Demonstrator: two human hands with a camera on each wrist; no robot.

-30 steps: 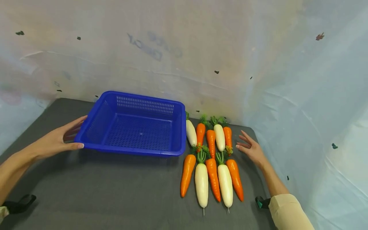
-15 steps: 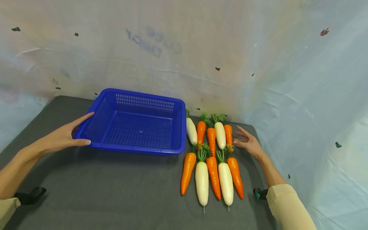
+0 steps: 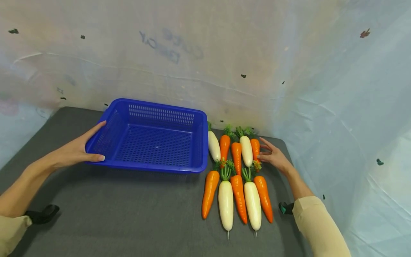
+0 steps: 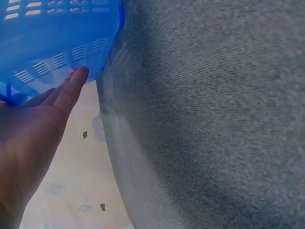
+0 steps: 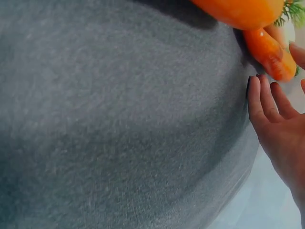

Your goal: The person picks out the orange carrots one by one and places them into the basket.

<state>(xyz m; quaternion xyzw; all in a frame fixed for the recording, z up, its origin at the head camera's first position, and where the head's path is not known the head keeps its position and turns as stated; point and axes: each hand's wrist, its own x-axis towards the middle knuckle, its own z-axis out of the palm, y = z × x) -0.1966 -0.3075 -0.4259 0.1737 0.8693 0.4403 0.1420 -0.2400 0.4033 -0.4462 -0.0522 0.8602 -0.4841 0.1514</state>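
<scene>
A blue plastic basket [image 3: 155, 165] with slotted walls stands at the left centre of the table. My left hand [image 3: 74, 150] lies against its left end, index finger over the rim and thumb along the front corner. The left wrist view shows straight fingers along the basket's outer wall [image 4: 59, 64]. At the right, my right hand [image 3: 275, 156] reaches in beside the back-right carrot [image 3: 255, 148], fingers spread around its right side with nothing held. In the right wrist view, its fingertips are close to an orange carrot [image 5: 274, 55]; contact is hard to tell.
Carrots and white radishes with green tops lie in two rows, including a front radish [image 3: 226, 205] and a front-right carrot [image 3: 264, 200]. The back-left radish [image 3: 214, 146] lies close beside the basket. Hanging sheeting [image 3: 205, 53] encloses the grey-covered table [image 3: 128, 214].
My left hand has moved right, onto the basket's end, its index finger now over the rim. My right hand has moved left to the back-right carrot. The vegetables lie as before.
</scene>
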